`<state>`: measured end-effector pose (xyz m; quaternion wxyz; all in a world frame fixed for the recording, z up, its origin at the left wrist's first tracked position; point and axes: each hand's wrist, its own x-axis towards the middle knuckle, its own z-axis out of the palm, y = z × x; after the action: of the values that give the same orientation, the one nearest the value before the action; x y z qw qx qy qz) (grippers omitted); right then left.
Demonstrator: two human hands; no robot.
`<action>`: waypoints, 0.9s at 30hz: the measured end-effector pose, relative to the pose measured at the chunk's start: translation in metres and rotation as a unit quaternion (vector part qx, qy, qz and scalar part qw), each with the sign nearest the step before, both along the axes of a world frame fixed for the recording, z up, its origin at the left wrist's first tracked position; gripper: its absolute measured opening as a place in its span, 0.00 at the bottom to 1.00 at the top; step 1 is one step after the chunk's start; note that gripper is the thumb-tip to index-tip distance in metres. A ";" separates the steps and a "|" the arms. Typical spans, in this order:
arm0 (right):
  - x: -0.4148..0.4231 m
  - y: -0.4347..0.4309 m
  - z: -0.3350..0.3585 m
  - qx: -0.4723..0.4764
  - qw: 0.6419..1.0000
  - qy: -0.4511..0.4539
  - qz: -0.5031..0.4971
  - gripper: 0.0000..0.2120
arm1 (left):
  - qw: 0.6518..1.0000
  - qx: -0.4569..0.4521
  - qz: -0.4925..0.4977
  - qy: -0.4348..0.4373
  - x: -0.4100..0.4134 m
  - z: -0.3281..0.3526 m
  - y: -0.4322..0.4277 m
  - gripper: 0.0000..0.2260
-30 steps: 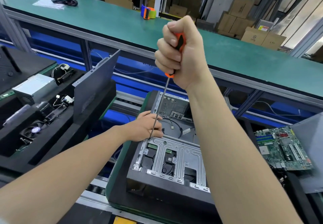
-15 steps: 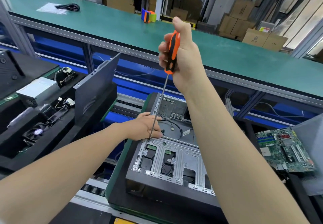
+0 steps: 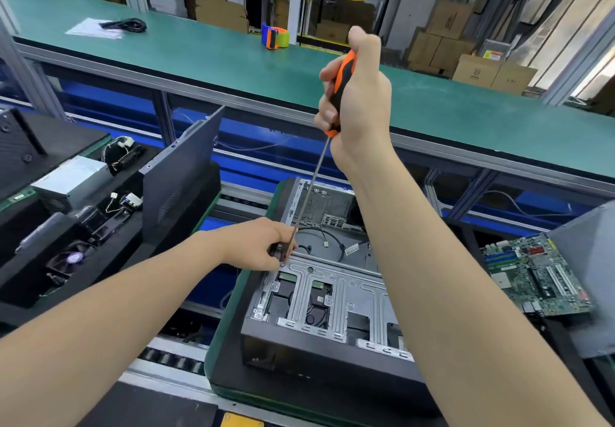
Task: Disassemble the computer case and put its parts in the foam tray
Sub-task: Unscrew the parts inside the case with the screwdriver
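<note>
Right hand [image 3: 357,100] clenched round screwdriver [image 3: 336,100] handle, tip at computer case [image 3: 332,293] bracket. Left hand [image 3: 259,246] fingers pinch the shaft low down.

colour notes, teardown station: mostly green, black and grey, with one orange spot.
screwdriver [image 3: 345,73] handle orange with black inlay, shaft bare silver. computer case [image 3: 352,290] dark grey shell, pale silver ribbed frame inside, black cables. foam tray [image 3: 26,280] black. power supply [image 3: 75,181] light grey. side panel [image 3: 181,186] charcoal, with a patch of fine vent dots. motherboard [image 3: 535,276] green, with blue and red slots. tabletop [image 3: 199,57] teal green with a grey edge; blue panels [image 3: 109,100] beneath. tape roll [image 3: 275,36] blue, orange, lime. boxes [image 3: 447,18] brown cardboard.
</note>
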<state>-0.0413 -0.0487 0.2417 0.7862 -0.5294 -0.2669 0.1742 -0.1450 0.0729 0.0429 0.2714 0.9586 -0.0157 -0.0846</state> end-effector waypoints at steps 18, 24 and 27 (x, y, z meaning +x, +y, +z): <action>0.003 -0.014 0.004 -0.010 1.000 -0.001 0.000 0.26 | 0.951 0.299 -0.053 0.058 0.031 0.004 -0.025 0.10; 0.005 -0.015 0.002 -0.014 1.000 0.008 -0.002 0.25 | 0.924 0.361 -0.098 0.086 0.038 -0.001 -0.026 0.06; 0.005 -0.013 0.000 -0.018 1.000 0.011 0.001 0.25 | 0.924 0.361 -0.097 0.085 0.039 -0.001 -0.025 0.07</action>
<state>-0.0368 -0.0620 0.2419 0.7793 -0.5414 -0.2553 0.1855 -0.1064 0.0476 0.0418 -0.1019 0.9746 -0.0540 -0.1921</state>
